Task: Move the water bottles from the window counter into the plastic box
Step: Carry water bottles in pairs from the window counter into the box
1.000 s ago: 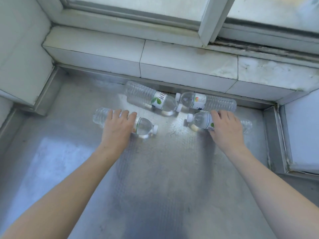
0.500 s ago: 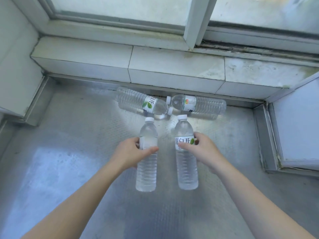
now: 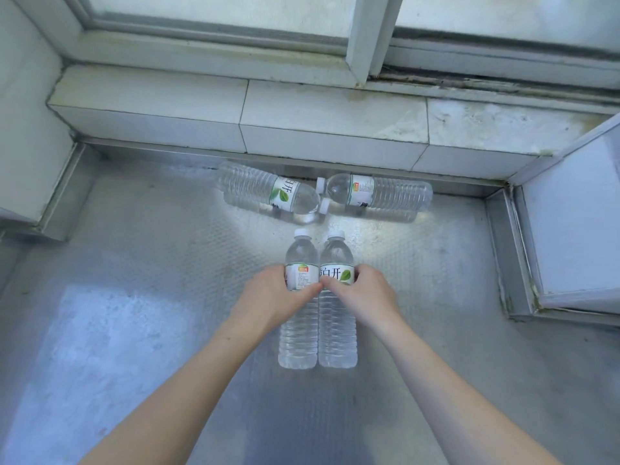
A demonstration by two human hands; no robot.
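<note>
My left hand (image 3: pixel 268 297) grips a clear water bottle (image 3: pixel 299 333) around its label, cap pointing away from me. My right hand (image 3: pixel 365 293) grips a second clear bottle (image 3: pixel 337 333) the same way. The two held bottles are pressed side by side above the metal counter (image 3: pixel 134 297). Two more bottles lie on the counter by the back ledge: one on the left (image 3: pixel 265 191) with its cap to the right, one on the right (image 3: pixel 385 196) with its cap to the left. The plastic box is out of sight.
A white tiled ledge (image 3: pixel 302 115) and the window frame (image 3: pixel 365 38) run along the back. A tiled wall corner (image 3: pixel 27 129) stands at the left, and a white panel (image 3: pixel 577 223) with a metal rim closes off the right side.
Both hands picked a lying bottle off the counter, turned each lengthwise, and have now brought the two bottles together until they touch. The two bottles by the ledge stayed put.
</note>
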